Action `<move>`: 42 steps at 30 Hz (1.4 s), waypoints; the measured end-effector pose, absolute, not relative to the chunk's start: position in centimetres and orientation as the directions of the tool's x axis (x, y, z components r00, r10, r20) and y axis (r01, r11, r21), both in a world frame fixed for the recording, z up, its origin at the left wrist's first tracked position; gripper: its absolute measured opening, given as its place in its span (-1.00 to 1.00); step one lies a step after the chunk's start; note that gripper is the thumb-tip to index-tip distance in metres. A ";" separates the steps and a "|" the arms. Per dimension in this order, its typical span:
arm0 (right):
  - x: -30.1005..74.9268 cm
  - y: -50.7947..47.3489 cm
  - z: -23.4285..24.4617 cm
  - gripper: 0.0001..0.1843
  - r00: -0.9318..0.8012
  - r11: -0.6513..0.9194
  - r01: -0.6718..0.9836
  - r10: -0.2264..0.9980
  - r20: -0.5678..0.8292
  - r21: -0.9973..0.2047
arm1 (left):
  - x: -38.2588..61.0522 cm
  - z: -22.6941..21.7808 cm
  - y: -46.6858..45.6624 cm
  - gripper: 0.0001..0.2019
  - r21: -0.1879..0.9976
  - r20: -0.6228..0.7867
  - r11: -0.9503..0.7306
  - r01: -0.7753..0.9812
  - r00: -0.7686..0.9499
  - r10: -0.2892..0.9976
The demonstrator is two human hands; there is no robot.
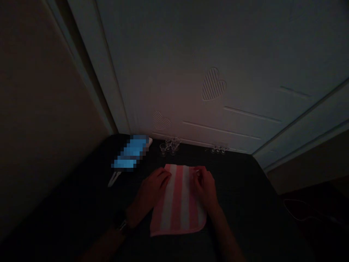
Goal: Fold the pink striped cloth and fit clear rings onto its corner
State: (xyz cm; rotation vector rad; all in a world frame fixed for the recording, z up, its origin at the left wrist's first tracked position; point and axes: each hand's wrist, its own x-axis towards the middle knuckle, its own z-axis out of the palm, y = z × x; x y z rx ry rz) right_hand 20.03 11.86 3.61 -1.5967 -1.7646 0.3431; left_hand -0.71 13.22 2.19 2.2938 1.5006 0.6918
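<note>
A small cloth with pink and white stripes (177,203) lies spread on the dark tabletop in front of me. My left hand (155,183) is at its upper left edge, fingers bent and close together, with the fingertips on the fabric. At the upper right edge, my right hand (205,185) has its thumb and fingers curled together on the cloth. The dim light hides exactly how much fabric each hand pinches. A dark watch (122,225) circles my left wrist.
Several small clear glasses (170,146) stand behind the cloth, with another group of tiny clear glasses (220,149) farther right. A device with a lit, blurred screen (131,153) leans at back left. A pale panel with hearts (214,85) rises behind the dark table (245,193).
</note>
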 end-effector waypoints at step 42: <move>18.6 11.9 3.3 -0.83 -0.137 0.229 0.854 0.965 0.223 -0.466 | -0.9 1.6 14.0 -0.82 0.491 0.323 -0.462 0.739 0.338 0.884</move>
